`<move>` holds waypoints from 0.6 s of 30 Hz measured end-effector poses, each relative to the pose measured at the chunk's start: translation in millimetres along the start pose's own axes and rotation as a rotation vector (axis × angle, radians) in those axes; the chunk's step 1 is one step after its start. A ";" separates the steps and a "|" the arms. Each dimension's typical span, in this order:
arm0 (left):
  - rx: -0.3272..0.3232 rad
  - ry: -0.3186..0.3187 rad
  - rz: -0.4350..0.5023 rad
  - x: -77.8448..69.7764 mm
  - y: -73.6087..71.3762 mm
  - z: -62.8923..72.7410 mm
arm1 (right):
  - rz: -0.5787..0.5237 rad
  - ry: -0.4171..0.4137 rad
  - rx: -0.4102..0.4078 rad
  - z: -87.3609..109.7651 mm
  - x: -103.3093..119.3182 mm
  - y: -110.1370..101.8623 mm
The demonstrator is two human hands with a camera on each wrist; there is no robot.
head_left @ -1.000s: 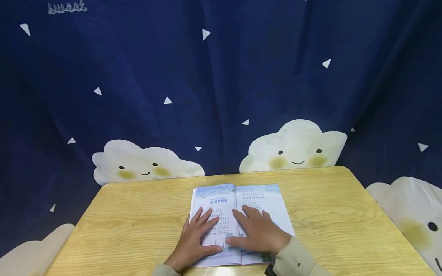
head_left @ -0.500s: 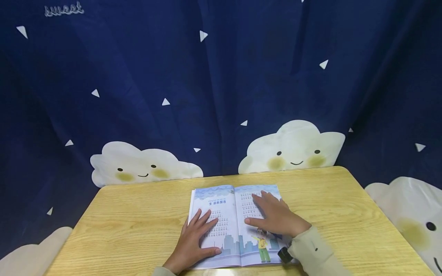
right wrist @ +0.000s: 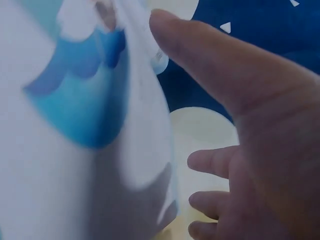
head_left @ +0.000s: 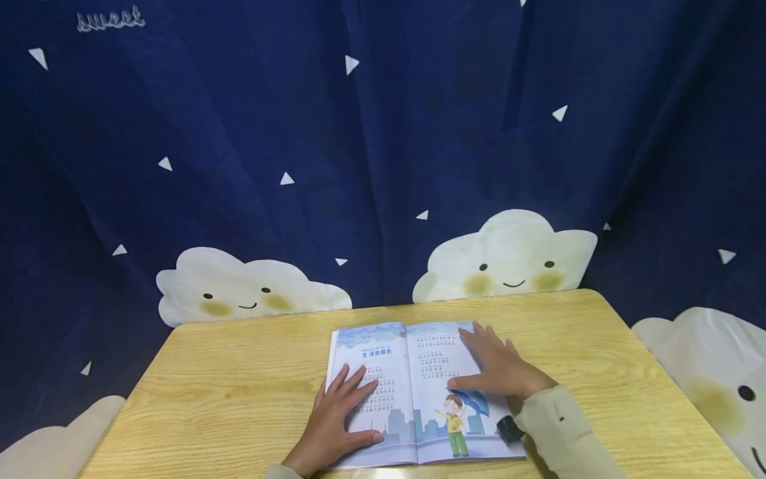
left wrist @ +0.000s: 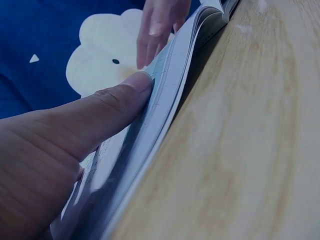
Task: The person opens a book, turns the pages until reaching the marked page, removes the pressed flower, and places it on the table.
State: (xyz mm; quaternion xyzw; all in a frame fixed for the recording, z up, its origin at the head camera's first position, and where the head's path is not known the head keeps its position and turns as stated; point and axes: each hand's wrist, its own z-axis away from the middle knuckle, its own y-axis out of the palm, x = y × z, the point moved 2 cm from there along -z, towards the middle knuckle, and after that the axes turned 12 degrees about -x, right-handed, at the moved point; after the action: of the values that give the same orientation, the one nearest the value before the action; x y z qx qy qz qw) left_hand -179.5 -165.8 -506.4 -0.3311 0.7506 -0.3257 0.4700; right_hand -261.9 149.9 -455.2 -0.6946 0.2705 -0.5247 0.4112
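An open book (head_left: 431, 399) with printed text and a drawing of a child under a blue umbrella lies on the wooden table. My left hand (head_left: 336, 416) rests spread on the left page, fingers straight. In the left wrist view its thumb (left wrist: 110, 107) lies on the page near the book's lower edge. Over the outer edge of the right page is my right hand (head_left: 503, 366), fingers extended. In the right wrist view the right hand (right wrist: 265, 135) appears beside the page (right wrist: 145, 150) with nothing gripped; whether it touches the paper I cannot tell.
The wooden table (head_left: 227, 386) extends around the book on both sides. Behind it hangs a dark blue curtain (head_left: 383, 146) with white clouds and triangles. A dark device (head_left: 509, 429) sits at the right wrist, over the book's lower right edge.
My right hand has moved right from the book's middle to the right page's outer edge, uncovering the text and the drawn child. The left hand has stayed in place on the left page.
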 end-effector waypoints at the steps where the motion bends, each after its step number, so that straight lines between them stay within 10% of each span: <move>1: -0.002 0.001 0.000 -0.1 0.2 0.4 | 0.001 0.006 0.003 -0.4 -2.1 1.4; 18: -0.033 0.034 0.006 0.4 1.0 1.2 | 0.044 0.055 0.001 -5.2 -19.0 10.7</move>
State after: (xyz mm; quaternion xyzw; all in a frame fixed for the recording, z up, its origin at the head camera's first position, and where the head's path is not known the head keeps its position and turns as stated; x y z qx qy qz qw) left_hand -178.8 -165.8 -507.8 -0.3312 0.7648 -0.3174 0.4524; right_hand -272.0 158.2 -473.4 -0.6736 0.2967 -0.5345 0.4155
